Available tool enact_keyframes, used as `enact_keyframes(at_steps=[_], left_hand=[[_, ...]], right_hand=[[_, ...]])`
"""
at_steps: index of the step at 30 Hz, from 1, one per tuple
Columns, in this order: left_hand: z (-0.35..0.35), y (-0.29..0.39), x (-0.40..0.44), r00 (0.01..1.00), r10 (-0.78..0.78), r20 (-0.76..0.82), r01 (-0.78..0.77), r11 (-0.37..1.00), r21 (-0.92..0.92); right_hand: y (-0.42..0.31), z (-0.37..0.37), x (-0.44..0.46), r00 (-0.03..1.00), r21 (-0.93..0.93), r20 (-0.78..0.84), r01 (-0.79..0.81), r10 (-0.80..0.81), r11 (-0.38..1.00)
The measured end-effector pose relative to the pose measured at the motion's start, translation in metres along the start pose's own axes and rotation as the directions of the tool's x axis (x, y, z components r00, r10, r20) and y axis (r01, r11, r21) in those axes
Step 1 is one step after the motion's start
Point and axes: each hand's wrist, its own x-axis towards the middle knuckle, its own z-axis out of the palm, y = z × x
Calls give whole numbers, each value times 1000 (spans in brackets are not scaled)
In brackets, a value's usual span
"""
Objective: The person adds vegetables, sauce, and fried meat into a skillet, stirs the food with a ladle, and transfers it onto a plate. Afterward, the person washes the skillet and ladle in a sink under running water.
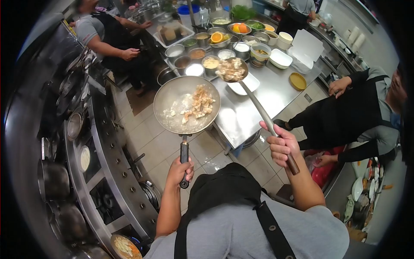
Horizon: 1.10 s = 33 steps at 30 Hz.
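Observation:
My left hand [180, 172] is wrapped round the black handle of a frying pan [166, 93], held out over the floor beside the steel table. Pale, browned pieces of food [200, 103] lie mostly in the right half of the pan. In my right hand [282, 146] is the wooden end of a long-handled ladle [258, 105]. Its bowl is heaped with similar food [231, 69] and hangs above the table, up and right of the pan. Partly beneath the ladle sits a white rectangular container [250, 86].
The steel table [267, 103] carries several metal tubs of ingredients, a white tray [280, 59] and a yellow dish [297, 81]. A stove [116, 172] runs along the left, with a filled pan [125, 247] at its near end. Co-workers stand left [116, 39], right [345, 112] and at the back.

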Motion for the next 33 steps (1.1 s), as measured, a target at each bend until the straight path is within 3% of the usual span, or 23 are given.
enact_keyframes(at_steps=[1, 2, 4, 6, 8, 9, 10, 11, 12, 13, 16, 17, 19, 20, 22, 23, 24, 25, 27, 28, 31, 32, 33], left_hand=[[-3, -1, -2, 1000, -2, -12, 2, 1000, 18], [-6, -2, -6, 1000, -7, -3, 7, 1000, 18], [-15, -2, -12, 999, -18, -30, 18, 1000, 13], [-22, 1, -16, 1000, -20, -17, 20, 1000, 20], [-28, 0, -20, 998, -18, -52, 20, 999, 37], [-31, 2, -22, 998, -8, -58, 10, 999, 48], [-34, 2, -23, 999, -11, -54, 13, 999, 50], [-37, 3, -24, 998, -14, -63, 16, 999, 38], [-40, 4, -23, 997, -15, -73, 17, 1000, 24], [-40, 5, -23, 995, -5, -95, 9, 999, 45], [-41, 5, -22, 995, 8, -96, -1, 998, 66], [-40, 3, -20, 995, 8, -100, -2, 998, 62], [-41, -2, -16, 993, 46, -106, -39, 996, 76], [-41, -4, -14, 989, 59, -137, -51, 997, 62], [-39, -9, -11, 987, 106, -123, -89, 987, 136], [-41, -12, -8, 980, 119, -158, -100, 987, 123], [-43, -17, -4, 980, 137, -141, -118, 984, 131], [-45, -19, -4, 981, 153, -122, -135, 981, 142], [-44, -15, -8, 974, 161, -157, -136, 978, 157], [-46, -13, -11, 973, 163, -165, -133, 975, 177], [-55, -3, -27, 954, 195, -228, -144, 964, 223], [-58, 1, -32, 946, 204, -251, -136, 955, 264], [-62, 4, -35, 938, 213, -273, -135, 951, 278]], right_hand=[[-5, -7, 4, 989, -84, -139, 38, -50, 996], [-7, -15, 9, 988, -86, -143, 46, -58, 995], [-10, -32, 19, 874, -501, -413, 16, -256, 865], [-2, -43, 29, 818, -605, -463, -12, -340, 796], [7, -62, 34, 677, -906, -422, -298, -603, 300], [10, -74, 33, 674, -924, -358, -357, -646, 140], [11, -101, 36, 670, -923, -360, -358, -649, 142], [13, -134, 40, 637, -922, 7, -294, -771, -251], [16, -151, 41, 577, -747, 387, -261, -720, -611], [30, -118, 37, 578, -817, 103, -415, -809, -400], [37, -98, 32, 580, -792, -26, -509, -814, -338], [36, -102, 29, 584, -791, -26, -509, -812, -340], [33, -102, 29, 635, -898, 153, -231, -757, -375], [31, -97, 27, 661, -898, 158, -213, -734, -385], [38, -48, 20, 759, -920, -391, -335, -520, 202], [40, -47, 21, 823, -932, -361, -303, -439, 197], [42, -57, 30, 839, -933, -359, -309, -409, 185], [46, -73, 42, 891, -969, -130, -208, -435, -135], [46, -77, 64, 913, -756, 232, -48, -335, -653], [43, -67, 77, 922, -754, 234, -29, -310, -656], [41, -45, 110, 970, -501, 0, -210, -243, -839], [51, -49, 111, 978, -494, -1, -182, -209, -850], [68, -59, 108, 987, -682, -1, -120, -163, -722]])
